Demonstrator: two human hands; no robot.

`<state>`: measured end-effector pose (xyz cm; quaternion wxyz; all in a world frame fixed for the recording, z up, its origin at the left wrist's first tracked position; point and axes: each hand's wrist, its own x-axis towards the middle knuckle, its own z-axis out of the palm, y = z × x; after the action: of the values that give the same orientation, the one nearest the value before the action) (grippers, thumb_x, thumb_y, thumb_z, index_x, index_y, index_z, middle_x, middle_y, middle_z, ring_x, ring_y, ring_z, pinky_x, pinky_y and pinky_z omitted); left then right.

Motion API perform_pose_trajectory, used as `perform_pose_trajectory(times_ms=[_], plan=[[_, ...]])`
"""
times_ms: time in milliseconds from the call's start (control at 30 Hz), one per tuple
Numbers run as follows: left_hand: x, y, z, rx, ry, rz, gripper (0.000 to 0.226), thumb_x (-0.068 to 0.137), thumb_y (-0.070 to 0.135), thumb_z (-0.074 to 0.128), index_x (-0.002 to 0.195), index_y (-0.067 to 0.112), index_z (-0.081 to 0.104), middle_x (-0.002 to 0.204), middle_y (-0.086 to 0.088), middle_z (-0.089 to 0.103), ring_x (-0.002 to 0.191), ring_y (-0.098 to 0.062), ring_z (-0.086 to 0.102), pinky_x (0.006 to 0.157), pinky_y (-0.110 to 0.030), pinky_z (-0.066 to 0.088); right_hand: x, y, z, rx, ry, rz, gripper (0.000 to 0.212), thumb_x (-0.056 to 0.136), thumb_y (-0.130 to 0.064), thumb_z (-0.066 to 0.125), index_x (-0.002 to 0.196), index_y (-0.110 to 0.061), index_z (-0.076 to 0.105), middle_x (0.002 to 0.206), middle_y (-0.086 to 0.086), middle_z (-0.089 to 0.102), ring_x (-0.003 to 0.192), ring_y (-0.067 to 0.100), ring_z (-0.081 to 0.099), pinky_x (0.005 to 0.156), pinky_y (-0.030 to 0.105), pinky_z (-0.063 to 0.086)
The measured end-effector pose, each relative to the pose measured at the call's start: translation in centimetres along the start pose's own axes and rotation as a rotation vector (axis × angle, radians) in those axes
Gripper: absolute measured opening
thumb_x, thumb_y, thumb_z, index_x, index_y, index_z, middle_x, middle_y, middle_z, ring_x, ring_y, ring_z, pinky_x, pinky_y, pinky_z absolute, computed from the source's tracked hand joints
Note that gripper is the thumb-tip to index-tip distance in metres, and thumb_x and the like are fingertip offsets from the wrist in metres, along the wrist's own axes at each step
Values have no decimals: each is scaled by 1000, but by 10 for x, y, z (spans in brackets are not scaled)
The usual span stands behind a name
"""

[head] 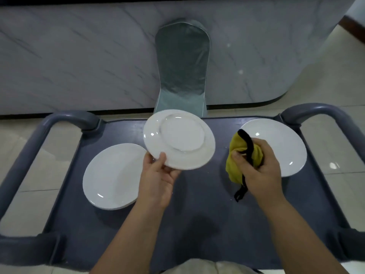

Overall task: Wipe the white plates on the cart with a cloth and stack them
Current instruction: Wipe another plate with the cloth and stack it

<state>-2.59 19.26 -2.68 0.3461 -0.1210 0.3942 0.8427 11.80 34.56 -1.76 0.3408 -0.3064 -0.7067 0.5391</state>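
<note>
Pinches the raised plate point(181, 139) at its near left rim with the left hand point(158, 180), thumb on the upturned underside, fingers point(173, 171) curled beneath. Holds it tilted above the middle of the cart point(197, 224), clear of the tray. Grips the bunched yellow cloth point(235, 167) and its black strap point(247, 147) in the right hand point(258, 165), just right of that plate and apart from it. Probably calls for a short sweep leftward onto the exposed underside. Elsewhere: a stack point(112, 175) near the left edge, a single plate point(282, 139) toward the far right corner. Beyond the far edge: grey chair point(181, 66), marbled table point(79, 56).
</note>
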Motion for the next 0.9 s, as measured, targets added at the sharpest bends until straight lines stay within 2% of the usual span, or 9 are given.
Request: perform_pose_trajectory(times_ms=[67, 133, 267, 333, 433, 500, 667, 767, 900], plan=[[5, 3, -1, 20, -19, 100, 35, 100, 8, 43, 133, 19, 49, 126, -3, 64, 106, -20, 67, 79, -38, 59, 26, -12, -7, 2, 88, 106, 29, 86, -14, 72, 95, -38, 58, 85, -16, 66, 83, 8, 64, 77, 35, 52], [7, 6, -3, 25, -24, 132, 32, 102, 10, 40, 129, 21, 52, 123, 0, 66, 101, -16, 68, 72, -33, 59, 52, -30, -4, 36, 27, 165, 31, 86, -17, 71, 102, -38, 54, 95, -14, 66, 90, 8, 64, 87, 41, 54], [0, -1, 2, 4, -54, 96, 30, 101, 12, 38, 122, 22, 56, 119, 1, 69, 103, -16, 68, 79, -34, 59, 67, -50, 35, -218, -449, 76, 77, 81, -24, 75, 140, -36, 27, 123, -6, 51, 110, 11, 52, 98, 29, 43], [-4, -6, 3, 10, -52, 68, 29, 100, 14, 39, 124, 19, 56, 116, -2, 70, 100, -17, 69, 76, -33, 60, 62, -42, 51, -438, -558, -72, 80, 79, -35, 75, 143, -35, 27, 123, -5, 46, 119, 17, 40, 102, 34, 38], [-9, -11, -1, -15, -18, 46, 27, 99, 14, 40, 120, 15, 58, 107, -2, 73, 93, -14, 71, 68, -29, 59, 55, -15, 46, -701, -338, -388, 65, 75, -60, 61, 132, -29, 54, 121, -7, 52, 114, 20, 35, 102, 41, 35], [-14, -13, -1, 12, -15, 44, 27, 98, 13, 40, 116, 14, 61, 105, -2, 73, 91, -14, 71, 70, -29, 59, 49, 0, 36, -595, -208, -373, 64, 72, -64, 58, 125, -28, 62, 129, -6, 48, 118, 19, 31, 103, 36, 29], [-22, -23, 0, 73, -32, 28, 27, 96, 13, 43, 113, 13, 63, 102, -3, 74, 89, -14, 71, 72, -29, 59, 36, 7, 41, -504, -239, -356, 61, 73, -57, 61, 129, -31, 58, 132, -11, 43, 121, 16, 29, 104, 30, 30], [-24, -21, 1, 75, -52, 48, 27, 90, 14, 47, 111, 14, 64, 102, -2, 74, 89, -13, 71, 74, -30, 60, 43, 8, 30, -413, -356, -289, 60, 77, -54, 61, 134, -41, 49, 121, -16, 48, 116, 12, 37, 97, 17, 31], [-29, -19, 2, 168, -124, 86, 35, 69, 25, 81, 101, 14, 75, 107, -6, 73, 97, -18, 70, 85, -36, 55, 49, 22, 8, -180, -275, -294, 52, 82, -42, 64, 131, -31, 54, 111, -20, 58, 104, 1, 54, 94, 24, 44]])
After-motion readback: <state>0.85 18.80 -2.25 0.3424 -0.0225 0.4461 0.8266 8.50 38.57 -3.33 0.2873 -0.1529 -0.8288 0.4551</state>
